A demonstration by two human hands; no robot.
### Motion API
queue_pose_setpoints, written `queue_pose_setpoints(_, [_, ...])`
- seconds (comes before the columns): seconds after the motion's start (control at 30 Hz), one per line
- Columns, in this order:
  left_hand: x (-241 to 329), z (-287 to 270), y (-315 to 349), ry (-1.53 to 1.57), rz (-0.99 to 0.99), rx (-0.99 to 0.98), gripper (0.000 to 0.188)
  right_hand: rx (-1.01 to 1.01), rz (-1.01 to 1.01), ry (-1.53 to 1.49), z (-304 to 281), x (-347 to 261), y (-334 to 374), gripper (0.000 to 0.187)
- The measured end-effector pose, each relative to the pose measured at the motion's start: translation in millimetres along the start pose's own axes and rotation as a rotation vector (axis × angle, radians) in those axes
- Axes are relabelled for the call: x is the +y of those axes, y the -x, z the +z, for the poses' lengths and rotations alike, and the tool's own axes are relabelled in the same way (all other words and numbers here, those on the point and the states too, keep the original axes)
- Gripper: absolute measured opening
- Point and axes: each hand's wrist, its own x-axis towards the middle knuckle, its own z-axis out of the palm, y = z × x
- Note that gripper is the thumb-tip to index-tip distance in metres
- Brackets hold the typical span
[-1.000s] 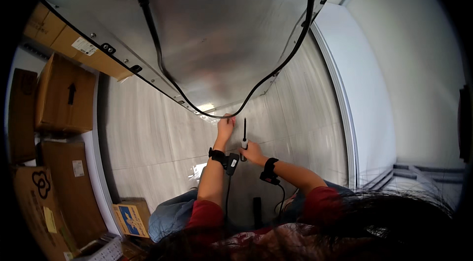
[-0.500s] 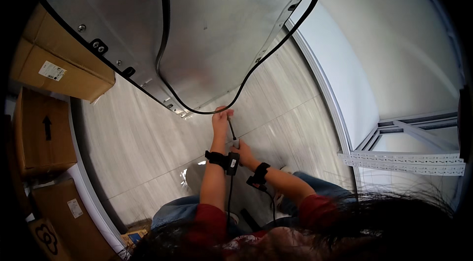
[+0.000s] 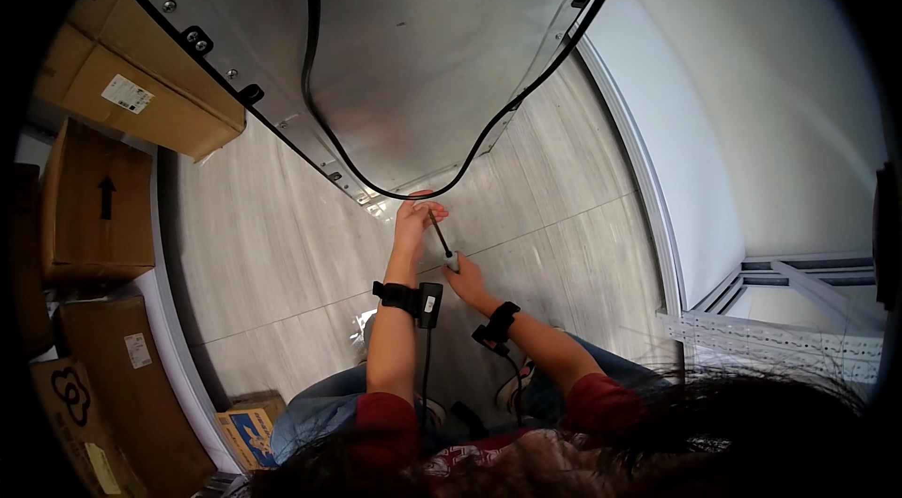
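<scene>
My right hand is closed round the grey handle of a screwdriver. Its thin dark shaft slants up and left toward my left hand. Beside the shaft's tip, my left hand has its fingers loosely bent and apart, with part of the palm showing. Whether anything small lies at those fingertips is too fine to make out. Just beyond them is the low corner of a large metal cabinet. A black cable hangs in a loop before the cabinet, its lowest bend crossing in front of my left fingertips.
Cardboard boxes are stacked along the left side. A white panel with a metal frame runs up the right, with a perforated strip low down. Between them stretches the grey wood-look floor. Straps with small black devices sit on both wrists.
The view has shifted, so the cabinet and boxes sit slightly differently. My left fingers have loosened and spread near the shaft's tip. My right hand still grips the screwdriver, its wrist farther from the left one.
</scene>
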Motion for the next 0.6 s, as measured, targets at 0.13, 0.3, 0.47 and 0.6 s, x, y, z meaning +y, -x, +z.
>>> queue_pose_setpoints(0.13, [3.4, 0.0, 1.4, 0.047, -0.002, 0.026, 0.026, -0.005, -0.07, 0.028, -0.9, 6.2, -3.7, 0.025])
queue_pose_setpoints(0.3, [4.6, -1.2, 4.5, 0.089, -0.013, 0.057, 0.025, -0.027, -0.056, 0.055, -2.1, 9.7, -5.7, 0.027])
queue_pose_setpoints(0.47, [2.4, -4.3, 5.2, 0.118, -0.033, 0.065, 0.024, -0.03, -0.06, 0.103, -1.9, 13.8, -6.4, 0.028])
queue_pose_setpoints(0.6, [1.4, -3.3, 5.2, 0.116, -0.009, 0.043, 0.022, -0.031, -0.074, 0.108, -2.7, 16.8, -8.4, 0.029])
